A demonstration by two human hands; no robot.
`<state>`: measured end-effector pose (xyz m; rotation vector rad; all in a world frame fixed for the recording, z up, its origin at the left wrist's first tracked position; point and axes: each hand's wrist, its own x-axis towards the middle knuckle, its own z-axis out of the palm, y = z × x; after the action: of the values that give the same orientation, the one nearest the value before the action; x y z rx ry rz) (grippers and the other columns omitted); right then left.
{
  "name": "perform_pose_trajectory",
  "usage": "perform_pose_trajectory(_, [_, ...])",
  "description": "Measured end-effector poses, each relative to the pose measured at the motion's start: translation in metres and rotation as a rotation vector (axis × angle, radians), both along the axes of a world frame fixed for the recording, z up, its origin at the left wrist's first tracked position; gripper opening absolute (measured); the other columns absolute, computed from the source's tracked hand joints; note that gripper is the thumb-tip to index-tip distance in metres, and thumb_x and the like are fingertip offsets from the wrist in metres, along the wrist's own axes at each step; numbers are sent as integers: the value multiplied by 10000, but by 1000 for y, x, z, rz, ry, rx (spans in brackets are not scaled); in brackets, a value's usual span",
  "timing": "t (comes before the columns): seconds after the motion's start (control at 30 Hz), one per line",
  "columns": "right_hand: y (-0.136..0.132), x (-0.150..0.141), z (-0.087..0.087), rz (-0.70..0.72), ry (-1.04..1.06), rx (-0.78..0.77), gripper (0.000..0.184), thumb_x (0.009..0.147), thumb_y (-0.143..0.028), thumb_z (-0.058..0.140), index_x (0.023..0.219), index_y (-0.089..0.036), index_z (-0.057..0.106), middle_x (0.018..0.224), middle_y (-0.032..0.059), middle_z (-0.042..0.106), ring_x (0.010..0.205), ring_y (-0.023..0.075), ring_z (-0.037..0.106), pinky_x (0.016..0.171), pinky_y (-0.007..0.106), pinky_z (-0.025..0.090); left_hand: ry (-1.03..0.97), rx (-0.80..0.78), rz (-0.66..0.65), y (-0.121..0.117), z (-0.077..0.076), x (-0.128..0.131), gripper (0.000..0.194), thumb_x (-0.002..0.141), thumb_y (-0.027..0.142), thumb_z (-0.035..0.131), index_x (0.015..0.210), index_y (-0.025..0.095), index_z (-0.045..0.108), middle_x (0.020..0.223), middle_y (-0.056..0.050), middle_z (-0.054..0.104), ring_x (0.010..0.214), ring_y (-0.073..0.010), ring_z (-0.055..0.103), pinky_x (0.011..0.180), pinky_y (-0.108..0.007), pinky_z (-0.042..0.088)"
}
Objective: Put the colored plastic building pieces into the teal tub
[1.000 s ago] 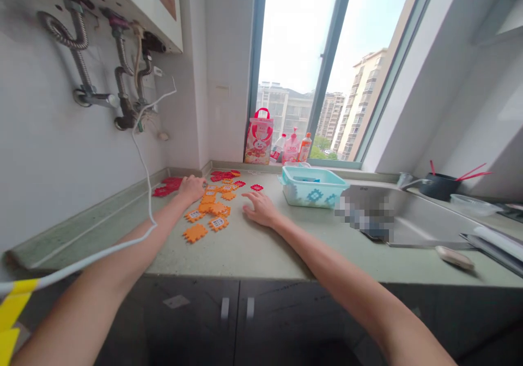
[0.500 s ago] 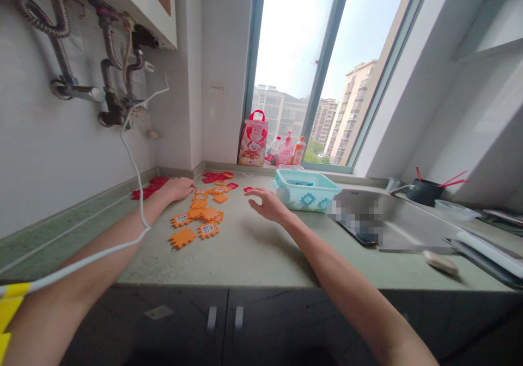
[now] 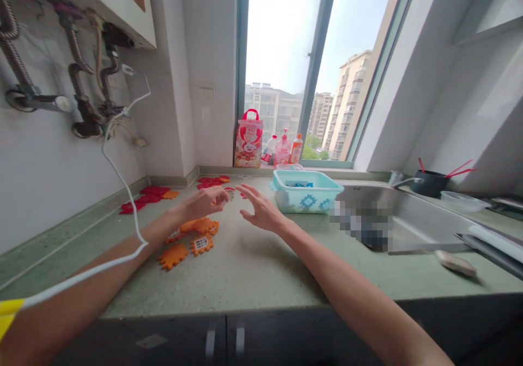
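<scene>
My left hand [image 3: 204,202] is over the middle of the counter, fingers curled; whether anything is inside them is hidden. A red-and-white notched tile [image 3: 230,190] shows just beyond its fingertips. Close by on the right is my right hand [image 3: 263,211], thumb and fingers apart, holding nothing. A small red piece [image 3: 243,195] lies beside its fingertips. Below my left wrist lie several orange interlocking tiles [image 3: 174,256], one with a white printed window pattern [image 3: 202,244]. Red tiles [image 3: 208,182] lie behind the hand, and another red group [image 3: 151,196] with an orange tile [image 3: 170,195] by the left wall.
A light-blue basket [image 3: 281,198] holding blue pieces stands right of my right hand. Beyond it is a steel sink [image 3: 425,227], with a soap-like bar [image 3: 455,262] in front. A white cable [image 3: 122,183] hangs across my left forearm. Bottles [image 3: 283,151] and a bag [image 3: 248,144] stand by the window.
My left hand has moved right, from near the red tiles by the wall to the middle, close to my right hand. My right hand's fingers have spread. The view has shifted slightly.
</scene>
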<state>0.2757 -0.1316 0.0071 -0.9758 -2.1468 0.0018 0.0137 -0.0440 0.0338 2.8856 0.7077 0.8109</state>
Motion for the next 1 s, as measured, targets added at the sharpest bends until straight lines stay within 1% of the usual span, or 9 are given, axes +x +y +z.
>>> perform_pose_trajectory(0.1, [1,-1,1,31,-52,-19,290,1038,-203,631,1312,-277,689,1397,68,658,1139,218,688,1018,335,539,-68,-60,-152,-29,-5,28,152,983,356,543,996,244,645,946,-34,709,834,-180,690,808,-323,574])
perform_pose_trajectory(0.17, [1,3,8,-3,-103,9,173,1090,-252,582,1173,-271,733,1213,50,739,1106,221,696,1001,319,525,-127,-135,-134,-33,-7,31,219,1011,432,557,1103,252,641,1048,-50,720,838,-181,710,771,-325,593])
perform_pose_trajectory(0.27, [-5,21,30,-179,-97,138,242,1133,-348,503,1201,-258,717,1148,70,756,1082,247,692,1020,347,491,-194,-146,2,-16,-11,17,429,1021,571,533,1317,264,585,1300,-102,691,1062,-240,723,900,-391,606])
perform_pose_trajectory(0.4, [-13,62,61,-578,90,339,395,1144,-344,335,1321,-185,650,1274,147,706,1179,304,635,1070,420,442,-24,-54,200,25,-23,-16,620,1035,663,383,1437,232,574,1497,-122,606,1408,-297,551,1236,-468,394])
perform_pose_trajectory(0.5, [-15,85,68,-861,141,312,426,1102,-339,385,1436,-158,576,1309,183,677,1202,380,596,1084,541,412,33,-112,348,47,-34,-34,750,1026,710,299,1492,179,551,1549,-149,569,1455,-315,510,1265,-475,347])
perform_pose_trajectory(0.57, [-16,89,66,-919,100,311,508,1048,-342,479,1517,-150,504,1462,204,576,1308,419,512,1112,600,379,46,-156,392,56,-41,-39,795,1015,729,277,1540,179,509,1611,-145,511,1496,-310,467,1286,-460,309])
perform_pose_trajectory(0.7, [-18,65,53,-700,-27,354,568,1016,-280,504,1575,-193,452,1669,150,332,1469,376,355,1203,558,324,93,-269,433,67,-50,-33,904,983,777,286,1640,162,370,1706,-160,363,1586,-303,331,1300,-441,266])
perform_pose_trajectory(0.83, [-13,26,26,-315,-104,275,520,979,-195,561,1495,-261,559,1632,101,408,1442,320,423,1225,505,347,167,-268,392,83,-51,-21,956,945,794,326,1669,171,317,1732,-164,296,1619,-318,237,1298,-472,242])
perform_pose_trajectory(1.0, [12,3,-19,-76,-93,85,624,931,-158,681,1529,-244,527,1583,142,466,1448,296,455,1224,481,386,245,-294,363,95,-48,-2,991,930,782,320,1668,121,304,1730,-187,284,1603,-340,275,1288,-485,231])
